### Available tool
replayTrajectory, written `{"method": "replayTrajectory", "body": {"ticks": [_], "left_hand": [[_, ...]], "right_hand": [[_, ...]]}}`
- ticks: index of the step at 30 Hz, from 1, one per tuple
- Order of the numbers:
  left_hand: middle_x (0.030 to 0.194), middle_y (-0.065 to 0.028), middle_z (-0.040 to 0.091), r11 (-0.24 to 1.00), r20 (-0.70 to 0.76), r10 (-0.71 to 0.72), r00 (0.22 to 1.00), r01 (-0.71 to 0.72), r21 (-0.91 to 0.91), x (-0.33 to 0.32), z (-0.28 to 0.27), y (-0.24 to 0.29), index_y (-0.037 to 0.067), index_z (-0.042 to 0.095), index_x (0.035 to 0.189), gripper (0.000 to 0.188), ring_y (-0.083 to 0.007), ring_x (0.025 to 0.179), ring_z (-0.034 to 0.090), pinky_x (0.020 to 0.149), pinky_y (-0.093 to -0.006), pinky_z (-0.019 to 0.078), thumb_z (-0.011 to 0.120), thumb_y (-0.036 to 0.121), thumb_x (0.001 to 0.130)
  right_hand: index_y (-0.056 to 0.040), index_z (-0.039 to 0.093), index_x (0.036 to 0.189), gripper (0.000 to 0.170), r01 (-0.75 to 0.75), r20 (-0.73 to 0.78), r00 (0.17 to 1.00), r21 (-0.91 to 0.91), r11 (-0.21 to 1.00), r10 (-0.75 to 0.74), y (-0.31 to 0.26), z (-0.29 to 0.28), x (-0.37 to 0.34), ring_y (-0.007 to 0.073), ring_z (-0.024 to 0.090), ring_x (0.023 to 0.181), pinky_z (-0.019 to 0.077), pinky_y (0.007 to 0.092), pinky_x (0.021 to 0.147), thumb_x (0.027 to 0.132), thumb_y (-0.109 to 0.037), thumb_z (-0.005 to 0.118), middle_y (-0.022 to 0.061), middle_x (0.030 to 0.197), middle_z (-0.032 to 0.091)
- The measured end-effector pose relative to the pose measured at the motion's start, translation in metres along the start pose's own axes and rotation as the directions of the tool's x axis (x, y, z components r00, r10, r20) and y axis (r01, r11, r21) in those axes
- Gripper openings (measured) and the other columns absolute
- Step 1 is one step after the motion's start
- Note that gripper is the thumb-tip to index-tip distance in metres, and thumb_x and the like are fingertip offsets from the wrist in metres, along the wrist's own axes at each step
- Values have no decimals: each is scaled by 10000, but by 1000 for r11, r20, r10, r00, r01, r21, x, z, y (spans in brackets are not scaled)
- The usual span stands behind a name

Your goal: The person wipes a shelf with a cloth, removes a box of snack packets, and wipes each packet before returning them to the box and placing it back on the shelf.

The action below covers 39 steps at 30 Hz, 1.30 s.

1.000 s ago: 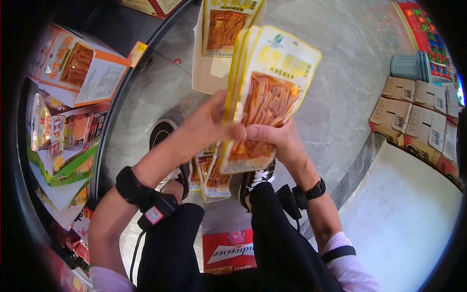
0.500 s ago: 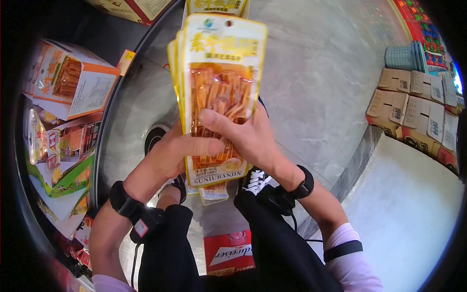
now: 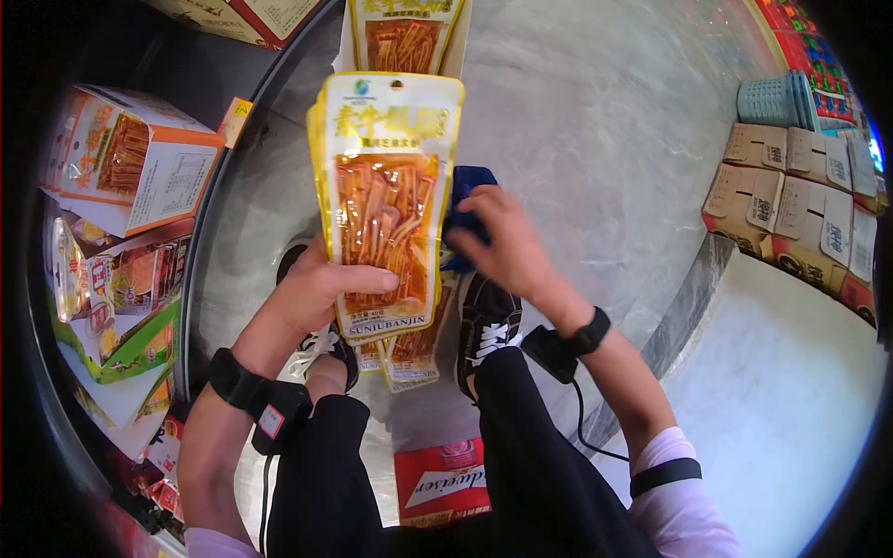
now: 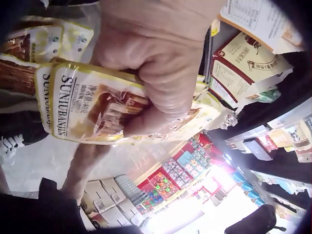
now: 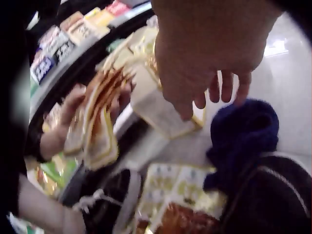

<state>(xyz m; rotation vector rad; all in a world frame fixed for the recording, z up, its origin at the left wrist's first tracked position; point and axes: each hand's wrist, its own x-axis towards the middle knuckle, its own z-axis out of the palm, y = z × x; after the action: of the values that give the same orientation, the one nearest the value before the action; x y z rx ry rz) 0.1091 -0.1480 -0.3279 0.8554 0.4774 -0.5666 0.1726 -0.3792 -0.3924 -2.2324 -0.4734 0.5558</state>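
In the head view my left hand grips a fanned stack of snack packets, thumb across the front one. The left wrist view shows the same hand round the packets. My right hand is off the stack, fingers loosely bent and holding nothing, beside a dark blue cloth. In the right wrist view that hand hangs just above the blue cloth. More packets lie on the floor between the shoes, partly hidden by the stack.
An open box with similar packets stands beyond the stack. Shelves with an orange-and-white box run along the left. Cartons and a blue-grey basket are at the right. A red box lies near the legs.
My right hand has let go of the packets and moved right, to the blue cloth. The left hand keeps the stack, which turned more upright and then moved slightly left and down.
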Motion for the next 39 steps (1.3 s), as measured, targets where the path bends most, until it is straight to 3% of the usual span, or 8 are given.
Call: {"method": "replayTrajectory", "body": {"ticks": [2,6,14,20,30,35,37,39], "left_hand": [[1083,-96,581,998,20,-50,999,49,50,4,-1,-3,0,474,1189,549,-181,966,580,842,-306,460,634,-58,667],[1083,-83,579,995,47,-46,998,41,95,6,2,-3,8,474,1189,517,-171,970,574,838,-307,463,659,-15,707],[1075,-72,583,998,-19,-25,1000,26,62,8,2,-8,20,485,1180,488,-153,958,571,832,-294,461,686,53,736],[1031,-71,577,741,229,91,969,-220,635,0,5,-19,16,468,1153,541,-139,962,536,853,-291,432,729,110,688],[1086,-105,566,683,243,-50,969,-145,716,-5,12,-4,19,466,1163,591,-176,1005,536,895,-310,405,752,96,653],[1111,-209,536,515,436,-120,892,-320,795,-9,11,6,0,375,1259,702,-305,1025,533,890,-318,403,722,94,657],[1106,-208,536,525,469,-126,874,-342,779,-9,13,8,-3,380,1254,706,-303,1025,534,886,-325,405,730,107,650],[1075,-205,539,647,435,-141,889,-250,721,-8,15,9,-6,379,1238,721,-310,1028,531,885,-338,407,744,136,632]], "right_hand": [[-91,533,1072,418,217,28,971,-517,828,-237,-1,29,-8,304,456,1052,395,425,795,680,-137,672,137,1122,492],[-123,525,1063,441,122,-11,988,-571,812,-156,34,44,6,293,404,1106,367,402,801,647,-110,674,79,1193,436],[-1,591,981,195,-44,-323,899,607,793,297,-30,-52,19,69,563,723,469,224,667,798,-58,628,33,849,625],[-74,544,1113,456,550,-75,808,-262,793,-585,-109,-20,21,342,500,1047,371,402,924,737,-305,657,157,1086,549],[-14,533,1091,292,-190,238,966,401,896,99,-65,-26,32,175,563,916,423,292,830,892,-227,504,114,979,611],[-44,492,1205,420,186,152,961,269,945,-233,-36,-51,22,172,535,991,401,307,896,889,-321,506,86,1092,584],[-45,440,1250,488,-73,254,895,894,442,-367,-54,-57,12,184,506,1049,374,326,933,870,-338,531,88,1158,545],[-47,388,1296,566,-410,196,830,849,-333,-523,-66,-61,3,197,476,1106,348,345,970,851,-355,556,91,1224,505]]}}
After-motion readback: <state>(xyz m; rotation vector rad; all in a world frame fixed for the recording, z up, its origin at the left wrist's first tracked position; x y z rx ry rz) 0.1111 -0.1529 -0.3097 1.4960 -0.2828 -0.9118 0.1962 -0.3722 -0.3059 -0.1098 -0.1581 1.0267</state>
